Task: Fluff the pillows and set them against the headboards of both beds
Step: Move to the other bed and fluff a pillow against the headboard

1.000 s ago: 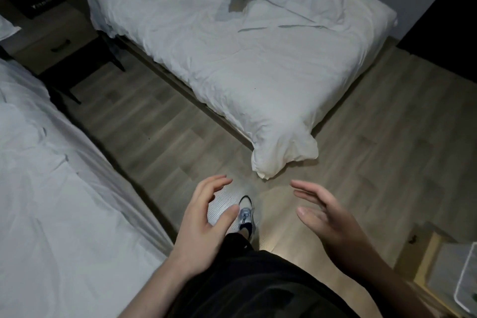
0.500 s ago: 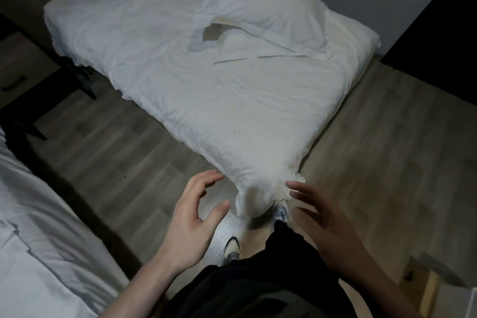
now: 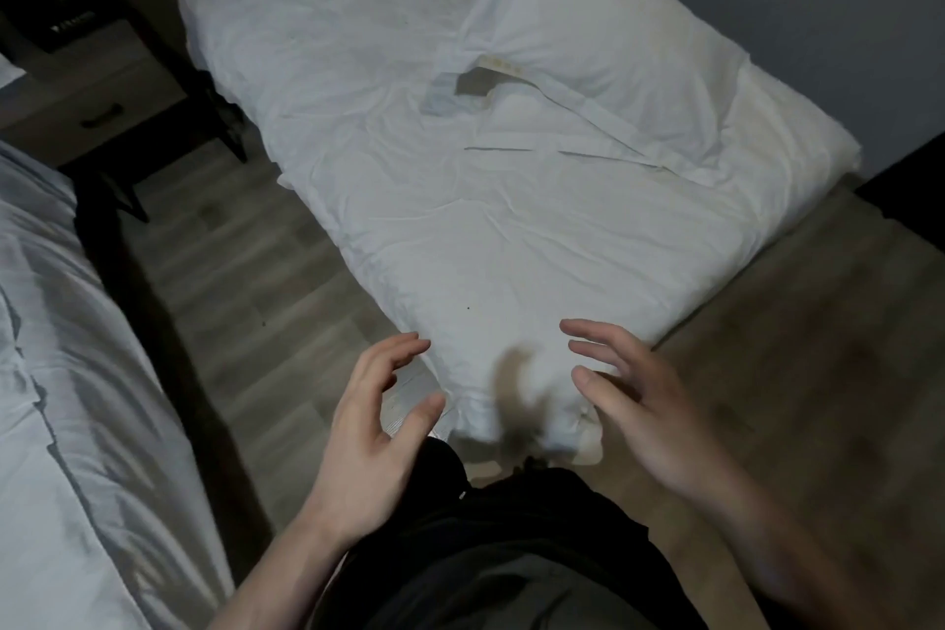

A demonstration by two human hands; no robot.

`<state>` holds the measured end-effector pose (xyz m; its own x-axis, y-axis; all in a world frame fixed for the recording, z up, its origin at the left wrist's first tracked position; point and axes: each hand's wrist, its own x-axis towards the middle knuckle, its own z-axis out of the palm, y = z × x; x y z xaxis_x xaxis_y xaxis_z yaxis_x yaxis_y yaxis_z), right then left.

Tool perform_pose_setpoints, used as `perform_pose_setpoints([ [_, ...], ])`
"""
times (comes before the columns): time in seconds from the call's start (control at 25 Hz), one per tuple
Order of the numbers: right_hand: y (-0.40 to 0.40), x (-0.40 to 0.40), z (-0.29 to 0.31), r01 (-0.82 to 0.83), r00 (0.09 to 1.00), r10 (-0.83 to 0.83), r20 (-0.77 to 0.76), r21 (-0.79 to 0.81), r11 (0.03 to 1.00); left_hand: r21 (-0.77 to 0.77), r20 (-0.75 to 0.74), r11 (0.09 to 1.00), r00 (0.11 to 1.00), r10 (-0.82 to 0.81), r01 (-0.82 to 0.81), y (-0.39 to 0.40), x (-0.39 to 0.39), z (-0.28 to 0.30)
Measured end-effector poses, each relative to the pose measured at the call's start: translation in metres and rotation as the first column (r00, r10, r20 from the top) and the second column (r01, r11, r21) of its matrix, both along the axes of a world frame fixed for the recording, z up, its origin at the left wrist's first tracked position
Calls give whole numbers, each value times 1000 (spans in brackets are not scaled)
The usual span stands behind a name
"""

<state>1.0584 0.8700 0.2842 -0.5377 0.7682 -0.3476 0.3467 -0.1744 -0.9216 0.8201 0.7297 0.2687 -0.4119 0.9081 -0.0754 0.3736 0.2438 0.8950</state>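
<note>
Pillow (image 3: pixel 603 31) far beyond empty, spread hands (image 3: pixel 506 430).

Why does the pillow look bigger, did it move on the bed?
No. The pillow lies at the same end of the bed; only the camera came closer.

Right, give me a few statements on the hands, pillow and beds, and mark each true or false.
1. Both hands, left hand and right hand, are empty and open. True.
2. The pillow lies on the floor. False: it lies on the far bed.
3. A nightstand stands between the two beds. True.
4. The near bed has a dark red cover. False: its bedding is white.
</note>
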Motion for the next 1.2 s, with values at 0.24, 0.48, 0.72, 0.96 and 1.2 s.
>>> perform_pose_setpoints([
  [0.24, 42, -42, -11, -15, 999, 16, -34, 9, 1000, -27, -16, 1000, 1000, 2, -2, 54, -41, -5],
  [0.48, 57, -117, -36, 224, 975, -224, 15, -47, 973, -48, 15, 984, 985, -171, 172, 134, -143, -26],
  [0.72, 72, -255, -32, 421, 907, -420, 25, -67, 905, -83, 46, 930, 933, -356, 359, 203, -293, -39],
  [0.96, 70, -307, -13, 557, 831, -557, 13, -15, 830, -87, 77, 891, 895, -439, 445, 225, -359, -31],
  [1.2, 66, -341, -37, 543, 839, -544, 3, -66, 837, -93, 32, 883, 887, -460, 461, 203, -380, -23],
])
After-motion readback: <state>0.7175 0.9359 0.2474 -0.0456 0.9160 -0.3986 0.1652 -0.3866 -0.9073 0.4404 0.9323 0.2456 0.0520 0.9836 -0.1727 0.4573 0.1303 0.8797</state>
